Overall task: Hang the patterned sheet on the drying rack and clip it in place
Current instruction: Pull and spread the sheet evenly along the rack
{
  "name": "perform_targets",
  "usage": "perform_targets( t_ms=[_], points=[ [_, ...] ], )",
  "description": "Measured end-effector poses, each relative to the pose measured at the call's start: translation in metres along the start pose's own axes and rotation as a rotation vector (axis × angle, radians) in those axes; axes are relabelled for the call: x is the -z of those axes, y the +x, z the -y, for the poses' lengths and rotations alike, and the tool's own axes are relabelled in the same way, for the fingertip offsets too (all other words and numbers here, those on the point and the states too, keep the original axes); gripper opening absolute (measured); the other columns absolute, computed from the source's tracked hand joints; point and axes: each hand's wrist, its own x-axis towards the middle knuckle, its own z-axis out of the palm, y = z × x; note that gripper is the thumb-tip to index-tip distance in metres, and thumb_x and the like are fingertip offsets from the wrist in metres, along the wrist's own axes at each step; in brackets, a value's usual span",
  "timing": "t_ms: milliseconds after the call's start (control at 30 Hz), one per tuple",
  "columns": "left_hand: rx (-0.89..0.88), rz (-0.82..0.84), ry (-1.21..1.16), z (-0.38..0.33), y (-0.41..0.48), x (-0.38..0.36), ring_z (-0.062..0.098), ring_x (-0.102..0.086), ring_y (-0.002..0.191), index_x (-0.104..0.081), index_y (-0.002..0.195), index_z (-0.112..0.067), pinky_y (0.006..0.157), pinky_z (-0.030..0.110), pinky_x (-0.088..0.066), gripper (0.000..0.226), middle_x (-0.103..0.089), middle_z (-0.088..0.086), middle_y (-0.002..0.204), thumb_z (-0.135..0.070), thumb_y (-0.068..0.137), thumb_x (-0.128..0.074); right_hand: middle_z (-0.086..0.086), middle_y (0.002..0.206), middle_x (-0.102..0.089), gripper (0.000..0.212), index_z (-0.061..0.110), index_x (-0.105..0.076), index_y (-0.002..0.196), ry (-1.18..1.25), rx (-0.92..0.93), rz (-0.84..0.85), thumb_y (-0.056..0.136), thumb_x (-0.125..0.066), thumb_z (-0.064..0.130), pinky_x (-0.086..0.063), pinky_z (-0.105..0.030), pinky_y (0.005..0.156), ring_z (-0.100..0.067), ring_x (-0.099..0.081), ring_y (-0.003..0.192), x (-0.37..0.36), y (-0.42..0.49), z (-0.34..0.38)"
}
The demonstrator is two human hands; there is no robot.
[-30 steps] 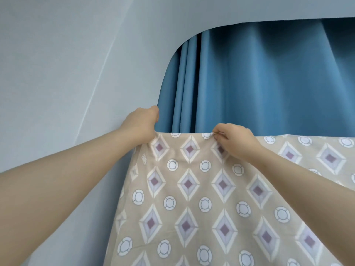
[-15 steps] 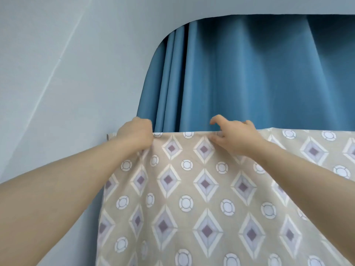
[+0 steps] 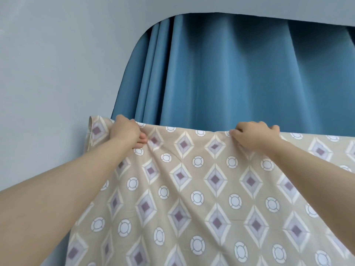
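Observation:
The patterned sheet (image 3: 201,189), beige with purple diamonds and white circles, hangs over a horizontal bar that it hides. Its top fold runs across the middle of the view and its left corner sticks out beyond my left hand. My left hand (image 3: 127,132) grips the top fold near that left end, fingers curled into the cloth. Further right, my right hand (image 3: 253,136) pinches the top fold, thumb in front and fingers over the back. No clip is visible. The drying rack itself is covered by the sheet.
A blue curtain (image 3: 230,77) hangs close behind the sheet. A pale grey wall (image 3: 57,73) fills the left side and the top of the view.
My right hand has slid right along the top fold and closed on it. My left hand has shifted inward, so the sheet's left corner now shows past it. The hands are wider apart.

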Motion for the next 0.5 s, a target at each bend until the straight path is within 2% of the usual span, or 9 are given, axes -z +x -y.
perform_targets(
  t_ms=[67,167,200,233,267,300,367,433,500],
  points=[
    [0.121,0.073,0.115,0.002,0.0,0.005,0.019,-0.062,0.045,-0.052,0.087,0.001,0.059,0.027,-0.048,0.034,-0.067,0.008,0.058,-0.016,0.1,-0.026,-0.002,0.089,-0.06,0.033,0.017,-0.05,0.081,0.072,-0.011,-0.025,0.097,-0.028,0.035,-0.025,-0.04,0.092,-0.026,-0.047,0.096,-0.001,0.001,-0.009],
    [0.138,0.129,0.137,0.001,0.008,0.009,0.005,-0.052,0.026,-0.051,0.072,-0.002,0.049,0.02,-0.041,0.042,-0.066,0.007,0.077,-0.015,0.102,-0.025,-0.005,0.085,-0.066,0.032,0.013,-0.054,0.088,0.155,-0.011,-0.107,0.097,-0.03,0.032,-0.022,-0.037,0.083,-0.026,-0.05,0.088,0.0,0.002,-0.015],
    [0.11,0.137,0.139,0.002,0.008,0.007,0.003,-0.048,0.022,-0.052,0.075,0.002,0.042,0.018,-0.04,0.041,-0.065,0.008,0.074,-0.012,0.102,-0.026,-0.005,0.084,-0.066,0.032,0.012,-0.054,0.09,0.161,-0.01,-0.132,0.096,-0.03,0.031,-0.021,-0.036,0.081,-0.027,-0.05,0.086,0.0,0.001,-0.015],
    [0.081,0.141,0.148,0.007,0.009,0.002,0.003,-0.046,0.021,-0.056,0.085,0.007,0.033,0.016,-0.038,0.036,-0.066,0.012,0.072,-0.008,0.102,-0.028,-0.006,0.082,-0.065,0.032,0.011,-0.054,0.088,0.147,-0.003,-0.154,0.096,-0.029,0.03,-0.02,-0.035,0.08,-0.027,-0.05,0.084,-0.001,-0.001,-0.014],
    [0.052,0.141,0.157,0.014,0.009,-0.005,0.003,-0.046,0.022,-0.057,0.102,0.011,0.026,0.014,-0.034,0.031,-0.068,0.018,0.08,-0.005,0.101,-0.03,-0.007,0.081,-0.061,0.032,0.011,-0.052,0.084,0.118,0.008,-0.174,0.096,-0.028,0.03,-0.021,-0.035,0.08,-0.027,-0.049,0.084,-0.003,-0.001,-0.012],
    [0.034,0.161,0.169,0.023,0.008,-0.013,0.005,-0.049,0.026,-0.052,0.117,0.012,0.024,0.011,-0.031,0.031,-0.067,0.023,0.1,-0.003,0.1,-0.032,-0.006,0.079,-0.056,0.033,0.012,-0.048,0.079,0.085,0.022,-0.197,0.096,-0.027,0.03,-0.021,-0.035,0.08,-0.028,-0.047,0.085,-0.006,-0.003,-0.011],
    [0.066,0.256,0.172,0.043,0.003,-0.031,0.009,-0.053,0.048,-0.048,0.125,0.008,0.026,0.01,-0.033,0.032,-0.059,0.021,0.124,-0.002,0.099,-0.033,-0.003,0.071,-0.044,0.035,0.015,-0.041,0.07,0.038,0.038,-0.231,0.096,-0.024,0.031,-0.023,-0.036,0.08,-0.028,-0.043,0.085,-0.01,-0.007,-0.008],
    [0.097,0.348,0.183,0.065,-0.002,-0.05,0.01,-0.051,0.066,-0.053,0.113,-0.005,0.036,0.016,-0.039,0.02,-0.059,0.013,0.112,-0.007,0.097,-0.041,-0.001,0.067,-0.037,0.035,0.015,-0.04,0.072,0.034,0.037,-0.251,0.097,-0.022,0.032,-0.023,-0.036,0.081,-0.028,-0.04,0.084,-0.01,-0.01,-0.006],
    [0.134,0.514,0.236,0.081,-0.006,-0.065,0.013,-0.056,0.084,-0.053,0.095,-0.018,0.056,0.024,-0.036,0.006,-0.06,0.004,0.104,-0.021,0.09,-0.052,-0.001,0.068,-0.035,0.034,0.013,-0.042,0.077,0.032,0.028,-0.263,0.097,-0.021,0.032,-0.024,-0.036,0.082,-0.027,-0.038,0.083,-0.011,-0.011,-0.004]
  ],
)
